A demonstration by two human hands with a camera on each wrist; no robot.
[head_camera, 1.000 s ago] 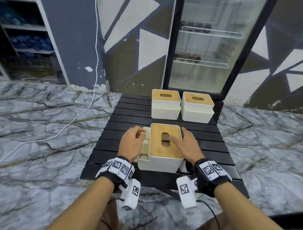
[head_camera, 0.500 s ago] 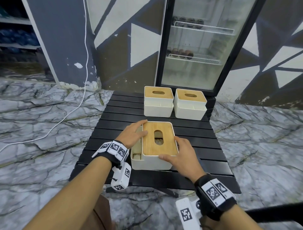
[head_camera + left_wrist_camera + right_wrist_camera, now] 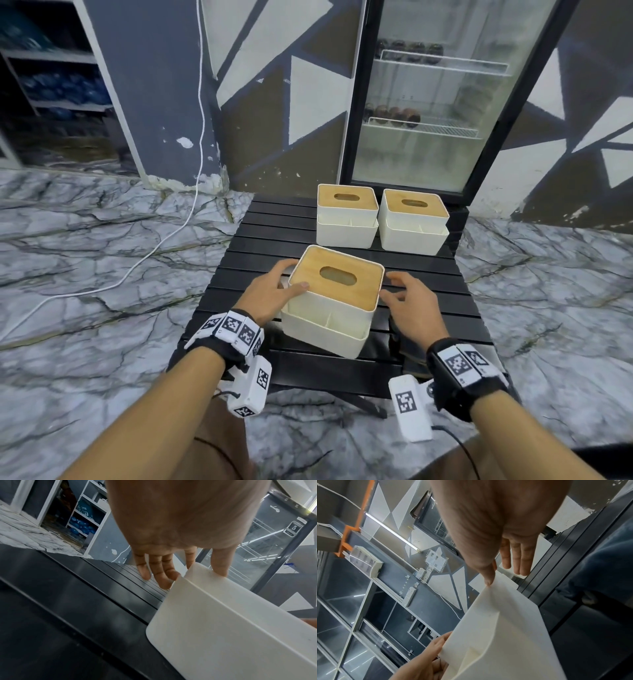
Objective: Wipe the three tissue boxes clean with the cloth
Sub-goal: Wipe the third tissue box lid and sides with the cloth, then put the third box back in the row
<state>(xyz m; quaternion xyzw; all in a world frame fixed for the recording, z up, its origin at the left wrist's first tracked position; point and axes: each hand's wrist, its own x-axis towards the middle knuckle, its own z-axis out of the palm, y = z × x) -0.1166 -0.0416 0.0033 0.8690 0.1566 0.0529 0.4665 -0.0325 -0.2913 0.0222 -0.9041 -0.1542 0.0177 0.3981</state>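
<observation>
A fridge (image 3: pixel 281 536) label is showing a "5". The left hand (image 3: pixel 270 294) is grasping the near tissue box (image 3: pixel 334 301) at its left corner; the right hand (image 3: pixel 407 305), fingers relaxed, is touching its right side. The box is sitting skewed on the black table (image 3: pixel 239 267).

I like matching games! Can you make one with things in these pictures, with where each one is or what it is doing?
Things:
1. near white tissue box with wooden lid
2. two far white tissue boxes
3. left hand
4. white cable

Places or states:
A. lying on the marble floor
B. side by side by the fridge
C. between both hands
D. holding the near box's left side

Pairs: 1-C, 2-B, 3-D, 4-A
</observation>
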